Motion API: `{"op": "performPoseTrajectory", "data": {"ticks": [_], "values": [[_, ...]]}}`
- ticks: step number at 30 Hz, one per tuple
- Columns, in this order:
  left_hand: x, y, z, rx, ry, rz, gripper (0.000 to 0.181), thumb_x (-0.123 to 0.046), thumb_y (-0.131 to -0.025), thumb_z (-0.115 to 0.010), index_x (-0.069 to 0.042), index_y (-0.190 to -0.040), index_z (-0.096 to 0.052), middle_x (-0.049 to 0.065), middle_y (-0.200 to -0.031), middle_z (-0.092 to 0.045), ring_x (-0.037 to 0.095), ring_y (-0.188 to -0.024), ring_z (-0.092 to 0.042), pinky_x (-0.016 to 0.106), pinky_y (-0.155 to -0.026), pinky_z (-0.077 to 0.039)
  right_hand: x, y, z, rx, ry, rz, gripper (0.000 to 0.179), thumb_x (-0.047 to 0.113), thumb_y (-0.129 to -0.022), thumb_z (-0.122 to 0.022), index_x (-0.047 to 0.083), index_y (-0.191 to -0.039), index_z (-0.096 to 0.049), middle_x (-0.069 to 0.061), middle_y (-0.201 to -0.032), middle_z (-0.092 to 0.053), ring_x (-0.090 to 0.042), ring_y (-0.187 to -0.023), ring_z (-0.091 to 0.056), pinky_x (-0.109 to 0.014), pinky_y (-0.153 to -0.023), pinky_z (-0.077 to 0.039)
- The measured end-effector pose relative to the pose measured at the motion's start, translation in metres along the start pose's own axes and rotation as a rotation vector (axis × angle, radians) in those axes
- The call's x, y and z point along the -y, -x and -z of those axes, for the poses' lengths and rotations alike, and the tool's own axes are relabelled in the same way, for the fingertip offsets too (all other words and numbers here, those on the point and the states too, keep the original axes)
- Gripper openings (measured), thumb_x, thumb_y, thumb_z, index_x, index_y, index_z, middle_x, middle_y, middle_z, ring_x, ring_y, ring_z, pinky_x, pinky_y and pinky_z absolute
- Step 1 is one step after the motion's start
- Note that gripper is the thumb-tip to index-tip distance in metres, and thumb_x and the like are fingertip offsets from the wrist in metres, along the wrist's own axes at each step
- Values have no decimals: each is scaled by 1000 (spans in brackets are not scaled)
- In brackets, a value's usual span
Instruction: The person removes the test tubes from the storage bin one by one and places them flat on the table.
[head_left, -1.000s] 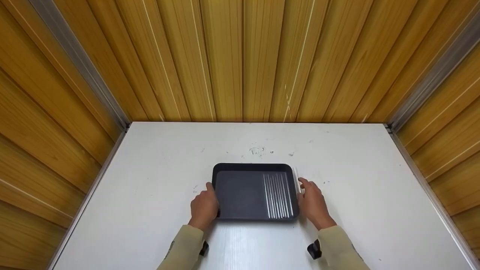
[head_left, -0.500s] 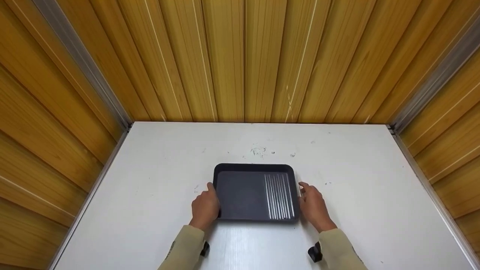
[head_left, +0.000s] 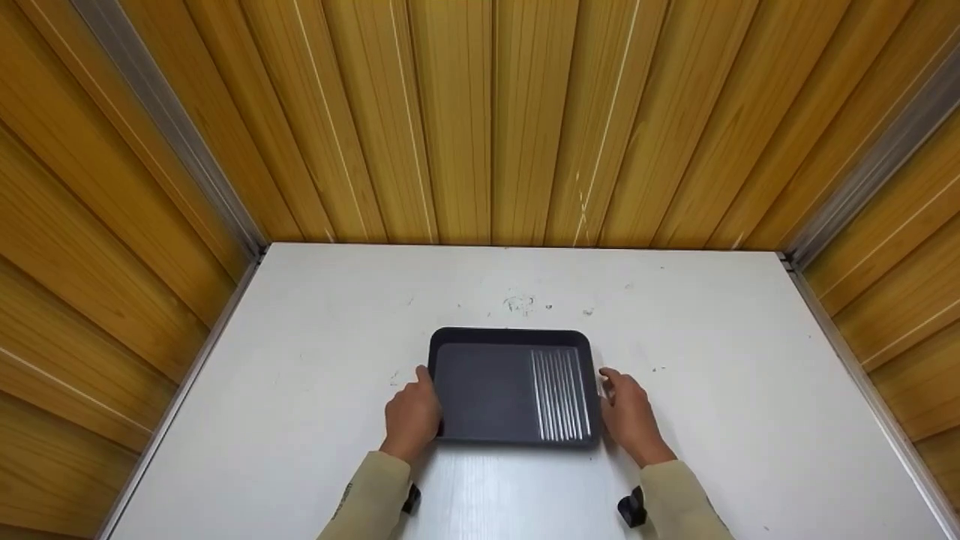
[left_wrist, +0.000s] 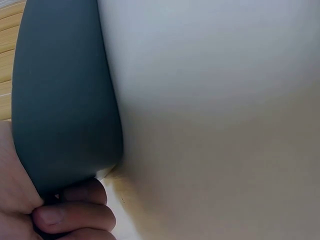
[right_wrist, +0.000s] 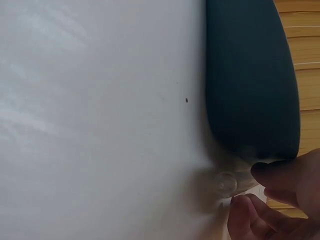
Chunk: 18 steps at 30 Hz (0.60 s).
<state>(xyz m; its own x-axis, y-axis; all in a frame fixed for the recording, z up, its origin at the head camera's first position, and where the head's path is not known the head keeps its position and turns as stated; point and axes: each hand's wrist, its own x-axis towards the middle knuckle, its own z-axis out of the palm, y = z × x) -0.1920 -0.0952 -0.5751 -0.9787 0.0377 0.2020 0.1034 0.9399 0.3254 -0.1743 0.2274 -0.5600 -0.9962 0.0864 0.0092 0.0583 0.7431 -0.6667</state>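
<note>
A dark grey rectangular tray [head_left: 484, 390] lies on the white table in the head view. Along its right side several glossy clear tubes [head_left: 561, 394] lie parallel to one another. My left hand [head_left: 412, 415] grips the tray's left side, its thumb along the wall; in the left wrist view its fingers [left_wrist: 82, 215] curl by the tray's lower corner. Beside the right wall, my right hand [head_left: 628, 417] pinches a clear tube [right_wrist: 226, 185] between thumb and fingers, with the rounded end poking out in the right wrist view. Most of that tube is hidden by the hand.
The white table [head_left: 315, 337] bears small dark marks behind the tray. Yellow wood-look panels [head_left: 517, 135] rise at the back and both sides, with grey metal strips at the corners. A black wrist device [head_left: 632, 508] sits at the right cuff.
The clear tube that showed along the tray's right edge one second ago is now almost out of sight beside the right hand. Otherwise the whole view has shifted slightly.
</note>
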Motion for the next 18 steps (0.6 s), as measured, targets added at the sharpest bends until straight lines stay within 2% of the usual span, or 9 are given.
{"op": "performPoseTrajectory", "data": {"ticks": [12,18], "values": [[1,0,0,8,11,0,33,2,-95,-55,13,-126,-54,20,-71,-65,28,-53,-60,44,-49,-48,6,3,6,-15,-1,-10,39,-6,-97,-57,-11,-135,-53,-24,-117,-62,-34,-104,-62,-50,-89,-50],[1,0,0,23,9,5,33,2,-95,-55,13,-126,-54,19,-71,-64,28,-54,-59,45,-51,-48,9,2,8,-35,-28,-9,37,-1,-100,-54,-8,-136,-53,-22,-118,-61,-31,-103,-63,-45,-85,-52]]}}
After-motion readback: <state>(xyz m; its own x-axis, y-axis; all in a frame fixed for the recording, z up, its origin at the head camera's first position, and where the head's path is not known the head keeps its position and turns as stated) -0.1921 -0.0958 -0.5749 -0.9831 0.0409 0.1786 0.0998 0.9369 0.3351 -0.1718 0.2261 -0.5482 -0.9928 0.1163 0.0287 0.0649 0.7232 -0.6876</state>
